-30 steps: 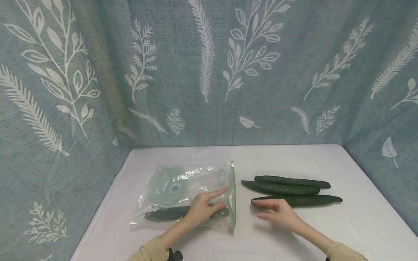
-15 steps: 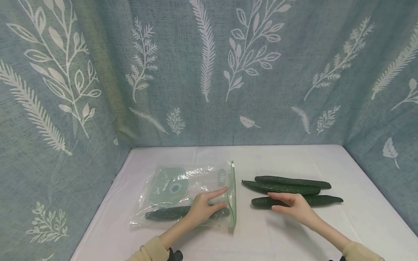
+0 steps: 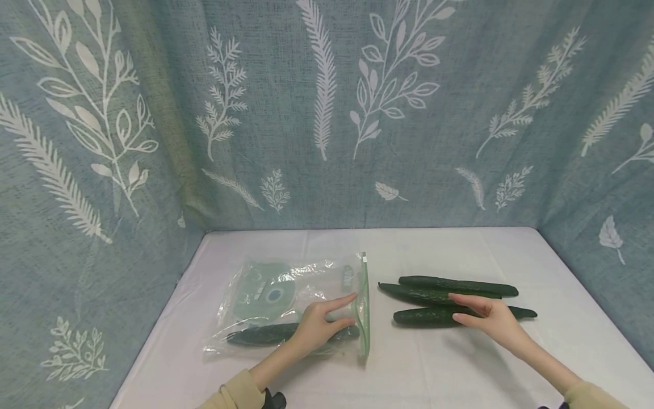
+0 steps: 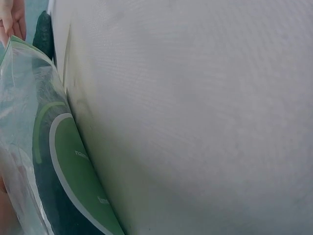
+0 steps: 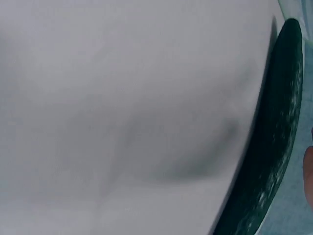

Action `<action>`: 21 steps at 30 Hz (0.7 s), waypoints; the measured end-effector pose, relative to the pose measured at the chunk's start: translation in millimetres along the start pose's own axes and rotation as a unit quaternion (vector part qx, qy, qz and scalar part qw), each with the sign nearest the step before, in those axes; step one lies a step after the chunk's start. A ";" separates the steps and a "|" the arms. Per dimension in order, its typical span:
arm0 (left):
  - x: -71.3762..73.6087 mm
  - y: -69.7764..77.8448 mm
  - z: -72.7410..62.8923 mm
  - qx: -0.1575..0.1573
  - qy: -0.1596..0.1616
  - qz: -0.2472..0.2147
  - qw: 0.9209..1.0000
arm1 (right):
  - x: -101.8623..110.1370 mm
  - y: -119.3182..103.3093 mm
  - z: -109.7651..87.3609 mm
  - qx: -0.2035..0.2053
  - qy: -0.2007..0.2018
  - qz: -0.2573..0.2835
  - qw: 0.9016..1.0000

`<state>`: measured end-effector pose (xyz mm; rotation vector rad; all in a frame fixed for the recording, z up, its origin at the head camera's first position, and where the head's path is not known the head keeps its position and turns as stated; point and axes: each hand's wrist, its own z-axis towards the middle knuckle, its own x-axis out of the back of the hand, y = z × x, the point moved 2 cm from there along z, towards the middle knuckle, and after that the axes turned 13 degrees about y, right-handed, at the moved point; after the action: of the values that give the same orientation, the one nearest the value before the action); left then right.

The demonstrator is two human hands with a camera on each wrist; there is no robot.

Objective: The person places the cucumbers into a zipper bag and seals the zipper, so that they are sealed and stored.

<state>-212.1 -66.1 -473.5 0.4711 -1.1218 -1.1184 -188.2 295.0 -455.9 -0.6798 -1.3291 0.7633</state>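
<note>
A clear zip bag (image 3: 365,335) with a green zipper edge lies flat at left centre, one cucumber (image 3: 260,334) inside along its near side. My left hand (image 3: 318,328) is at the bag's mouth, thumb and forefinger spread apart against the plastic. To the right, three dark green cucumbers lie side by side: a near one (image 3: 420,318), a middle one (image 3: 416,293) and a far one (image 3: 460,284). Over the near cucumber hovers my right hand (image 3: 495,322), fingers and thumb parted with nothing between them. That cucumber (image 5: 274,127) runs down the right side of the right wrist view.
A white cloth (image 3: 388,378) covers the table. Blue-green curtains (image 3: 327,187) with white leaf prints hang behind it and along both sides. A gap of cloth separates the bag's mouth from the cucumbers.
My right hand has moved rightward along the near cucumber, from its left end to past its middle. The left hand, bag and cucumbers have stayed in place.
</note>
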 end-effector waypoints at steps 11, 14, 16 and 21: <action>0.1 1.1 0.1 0.001 -0.001 -0.001 1.000 | 37.9 22.9 2.8 -0.009 0.034 -0.048 0.998; 0.1 1.4 0.1 0.002 -0.002 -0.001 1.000 | 46.1 30.5 2.8 -0.014 0.039 -0.054 0.998; 0.2 1.8 0.1 0.003 -0.002 -0.002 1.000 | 51.6 34.9 2.3 -0.020 0.044 -0.061 0.997; 0.4 2.0 0.7 0.003 -0.004 0.006 1.000 | 64.6 44.6 1.4 -0.040 0.046 -0.070 0.996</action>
<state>-211.8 -65.5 -471.5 0.4645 -1.1337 -1.1075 -189.0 373.4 -453.8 -0.6696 -1.3134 0.5618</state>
